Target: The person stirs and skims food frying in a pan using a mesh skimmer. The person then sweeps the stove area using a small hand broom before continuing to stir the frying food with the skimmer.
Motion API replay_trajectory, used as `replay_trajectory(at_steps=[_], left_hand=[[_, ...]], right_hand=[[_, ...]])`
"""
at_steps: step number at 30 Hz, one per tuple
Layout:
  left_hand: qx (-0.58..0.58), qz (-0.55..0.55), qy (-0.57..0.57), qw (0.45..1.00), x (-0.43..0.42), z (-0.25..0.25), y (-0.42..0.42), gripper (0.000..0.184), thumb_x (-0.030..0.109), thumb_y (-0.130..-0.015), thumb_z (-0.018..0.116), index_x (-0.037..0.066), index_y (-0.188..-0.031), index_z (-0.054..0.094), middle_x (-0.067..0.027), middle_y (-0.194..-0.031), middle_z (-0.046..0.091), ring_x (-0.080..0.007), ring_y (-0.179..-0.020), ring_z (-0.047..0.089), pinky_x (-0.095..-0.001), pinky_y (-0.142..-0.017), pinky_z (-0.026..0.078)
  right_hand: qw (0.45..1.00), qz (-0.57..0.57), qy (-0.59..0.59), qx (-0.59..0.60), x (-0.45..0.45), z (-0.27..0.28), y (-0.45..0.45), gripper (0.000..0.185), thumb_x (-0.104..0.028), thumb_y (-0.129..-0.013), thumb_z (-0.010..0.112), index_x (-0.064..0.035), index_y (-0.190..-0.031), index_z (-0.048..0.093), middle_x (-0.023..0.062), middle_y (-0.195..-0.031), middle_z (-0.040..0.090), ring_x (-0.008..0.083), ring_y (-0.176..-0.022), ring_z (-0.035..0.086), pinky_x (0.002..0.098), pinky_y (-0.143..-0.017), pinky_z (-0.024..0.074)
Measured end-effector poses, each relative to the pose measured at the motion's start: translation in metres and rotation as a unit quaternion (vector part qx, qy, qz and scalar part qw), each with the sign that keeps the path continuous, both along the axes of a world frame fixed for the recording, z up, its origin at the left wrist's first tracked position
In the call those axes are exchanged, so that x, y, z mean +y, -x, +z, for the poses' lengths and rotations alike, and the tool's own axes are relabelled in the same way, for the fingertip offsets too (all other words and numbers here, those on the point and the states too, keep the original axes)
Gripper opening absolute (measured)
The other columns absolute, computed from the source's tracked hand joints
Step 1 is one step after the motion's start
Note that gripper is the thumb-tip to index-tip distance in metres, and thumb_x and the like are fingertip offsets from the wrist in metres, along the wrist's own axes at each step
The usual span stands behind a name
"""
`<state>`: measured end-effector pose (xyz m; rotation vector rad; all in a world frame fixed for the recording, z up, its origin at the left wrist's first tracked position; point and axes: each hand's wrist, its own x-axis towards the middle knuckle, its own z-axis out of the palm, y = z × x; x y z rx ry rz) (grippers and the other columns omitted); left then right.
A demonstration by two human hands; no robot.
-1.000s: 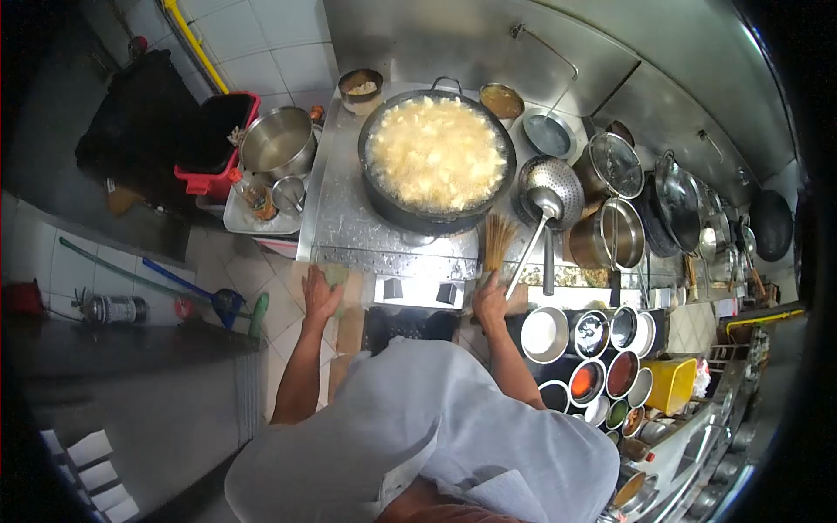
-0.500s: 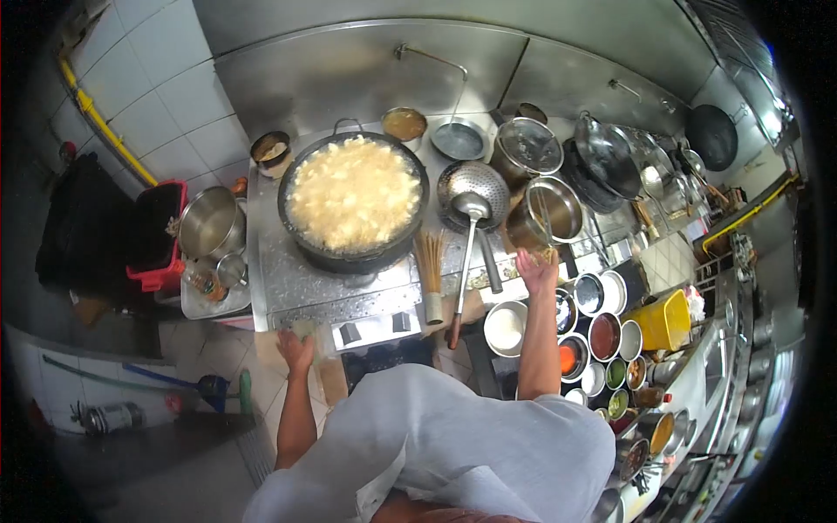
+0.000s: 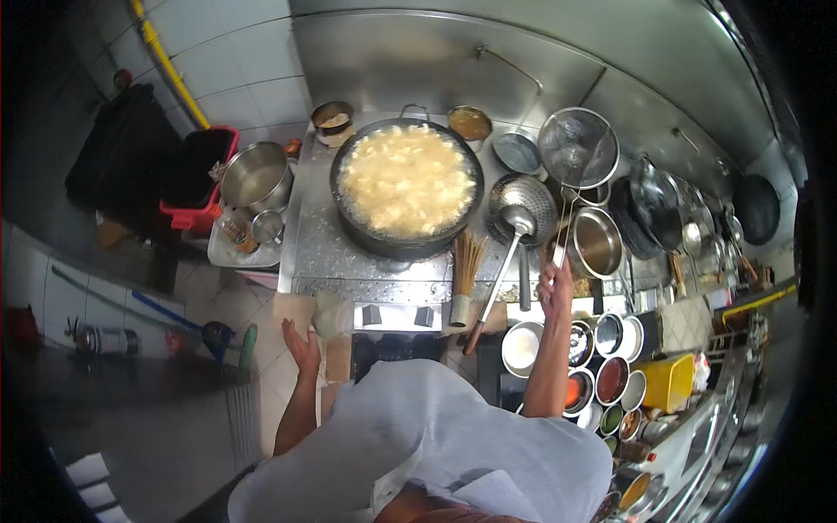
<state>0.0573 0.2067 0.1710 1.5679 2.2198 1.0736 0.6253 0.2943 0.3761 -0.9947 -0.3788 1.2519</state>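
The right hand [image 3: 556,286], open moments ago, grasps a mesh strainer [image 3: 575,150] at upper right, tool ready; left hand [image 3: 302,349], lower left, released.

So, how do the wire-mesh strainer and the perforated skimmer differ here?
The wire-mesh strainer is held by its handle in the right hand, while the perforated skimmer is in neither hand. The strainer looks finely meshed; the skimmer has distinct punched holes. A ladle lies in the skimmer, whereas no utensil shows in the strainer. Both are round and metallic.
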Motion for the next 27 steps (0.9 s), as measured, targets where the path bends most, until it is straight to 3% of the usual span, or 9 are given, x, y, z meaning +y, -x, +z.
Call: replay_trajectory(at_steps=[3, 7, 10, 13, 15, 16, 23, 25, 27], left_hand=[[-0.009, 0.059, 0.033, 0.998, -0.044, -0.012, 0.001, 0.056, 0.022, -0.087, 0.058, -0.008, -0.13, 0.039, -0.0296, -0.142, 0.033, -0.0421, -0.134, 0.028, -0.049, -0.111, 0.023], [-0.055, 0.145, 0.145, 0.977, -0.085, -0.04, -0.001, 0.054, 0.024, -0.086, 0.058, -0.012, -0.125, 0.044, -0.0307, -0.134, 0.042, -0.042, -0.128, 0.038, -0.0451, -0.108, 0.029], [-0.102, 0.192, 0.231, 0.948, -0.106, -0.047, -0.004, 0.057, 0.027, -0.084, 0.058, -0.013, -0.122, 0.046, -0.031, -0.126, 0.048, -0.0429, -0.121, 0.045, -0.0429, -0.105, 0.035], [-0.127, 0.232, 0.276, 0.924, -0.124, -0.067, -0.001, 0.058, 0.028, -0.083, 0.057, -0.015, -0.119, 0.046, -0.0326, -0.119, 0.052, -0.0434, -0.114, 0.05, -0.0439, -0.101, 0.039], [-0.131, 0.234, 0.292, 0.918, -0.136, -0.09, 0.007, 0.055, 0.028, -0.083, 0.056, -0.016, -0.115, 0.047, -0.0339, -0.116, 0.053, -0.044, -0.111, 0.052, -0.0453, -0.098, 0.04], [-0.134, 0.232, 0.309, 0.913, -0.142, -0.1, 0.012, 0.053, 0.028, -0.083, 0.055, -0.016, -0.111, 0.047, -0.0351, -0.112, 0.054, -0.0446, -0.107, 0.053, -0.0467, -0.095, 0.042], [-0.059, 0.171, 0.376, 0.909, -0.161, -0.115, 0.021, 0.045, 0.027, -0.084, 0.053, -0.014, -0.1, 0.048, -0.0372, -0.103, 0.056, -0.0475, -0.097, 0.057, -0.0498, -0.088, 0.045], [-0.136, 0.286, 0.327, 0.89, -0.156, -0.1, 0.011, 0.044, 0.027, -0.084, 0.054, -0.014, -0.1, 0.049, -0.0374, -0.101, 0.057, -0.047, -0.097, 0.058, -0.0498, -0.088, 0.045], [-0.133, 0.264, 0.339, 0.893, -0.154, -0.099, 0.013, 0.045, 0.027, -0.083, 0.054, -0.015, -0.099, 0.048, -0.0373, -0.1, 0.057, -0.0468, -0.097, 0.058, -0.0497, -0.087, 0.046]], right_hand=[[0.995, 0.067, 0.025, -0.074, -0.023, 0.018, 0.062, 0.036, -0.016, -0.094, 0.052, -0.0159, -0.129, 0.044, -0.0026, -0.068, 0.041, 0.0033, -0.043, 0.033, 0.0162, -0.033, 0.0244], [0.962, 0.206, 0.071, -0.164, -0.03, 0.016, 0.099, 0.051, -0.015, -0.096, 0.054, -0.0162, -0.144, 0.037, -0.0046, -0.069, 0.042, 0.0027, -0.049, 0.033, 0.0175, -0.041, 0.025], [0.929, 0.242, 0.075, -0.268, -0.026, 0.004, 0.116, 0.048, -0.013, -0.096, 0.053, -0.013, -0.142, 0.04, -0.0048, -0.069, 0.042, 0.0021, -0.052, 0.033, 0.0174, -0.044, 0.0266], [0.816, 0.271, 0.012, -0.51, -0.018, -0.027, 0.119, 0.045, -0.01, -0.095, 0.051, -0.008, -0.139, 0.044, 0.0033, -0.077, 0.057, 0.0096, -0.059, 0.051, 0.0243, -0.052, 0.0416], [0.751, 0.194, -0.096, -0.624, -0.014, -0.025, 0.13, 0.043, -0.007, -0.092, 0.051, -0.005, -0.135, 0.047, 0.0168, -0.096, 0.067, 0.0214, -0.08, 0.064, 0.0328, -0.07, 0.0493], [0.754, 0.239, 0.017, -0.611, -0.014, 0.004, 0.139, 0.045, -0.005, -0.089, 0.051, -0.004, -0.134, 0.048, 0.0248, -0.11, 0.063, 0.0284, -0.101, 0.064, 0.0351, -0.085, 0.0472], [0.773, 0.21, 0.012, -0.598, 0.014, 0.008, 0.147, 0.047, -0.003, -0.087, 0.05, -0.0051, -0.134, 0.048, 0.0262, -0.112, 0.062, 0.0329, -0.104, 0.063, 0.0352, -0.088, 0.0468], [0.74, 0.168, -0.041, -0.65, 0.025, 0.02, 0.152, 0.048, -0.001, -0.086, 0.048, -0.005, -0.134, 0.048, 0.0268, -0.113, 0.061, 0.0345, -0.104, 0.063, 0.0384, -0.086, 0.0473], [0.751, 0.151, -0.036, -0.642, 0.039, 0.047, 0.161, 0.05, -0.001, -0.084, 0.048, -0.0059, -0.133, 0.05, 0.0288, -0.107, 0.062, 0.0351, -0.1, 0.064, 0.0402, -0.084, 0.0483]])
